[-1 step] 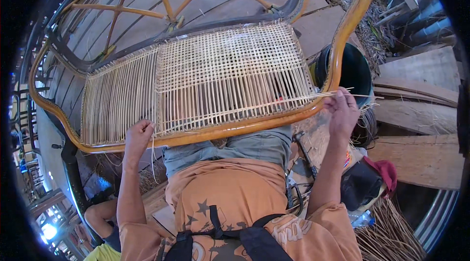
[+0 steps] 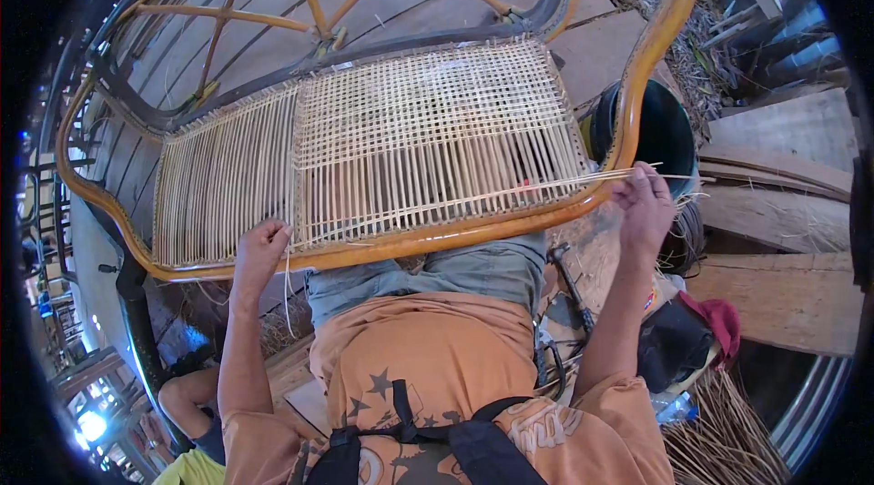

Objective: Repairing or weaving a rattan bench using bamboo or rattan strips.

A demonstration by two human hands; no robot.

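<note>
Currently: cane strands pinched at 3 o'clock, woven panel at 12

Right, picture centre is the clock centre. You've got the woven panel (image 2: 437,89) at 12 o'clock, set inside a glossy curved frame (image 2: 455,232) whose near rail crosses from 9 to 3. Your right hand (image 2: 645,186), at 3 o'clock, is gripping: thumb and fingers pinch several pale cane strands (image 2: 555,184), free ends poking out beyond the fingers. Strands run from there toward 9 o'clock, low across the open part of the panel. Your left hand (image 2: 264,247), near 9 o'clock, is closed in a pinch at the rail; can't tell whether the hanging strand (image 2: 289,298) just below is in it.

Handling, my judgement: strands look light, thin and springy, easily kinked or split, so pinch them flat near the frame edge, not out at the wispy tips. Smooth cane may slide; use fingertip pads. Frame looks stiff, fairly heavy and slick from its finish; take hold around the thick rail, never by the panel's bare uprights, which probably flex. Dark bucket (image 2: 669,135) sits between 2 and 3 o'clock, beyond the frame, near those free ends.
</note>
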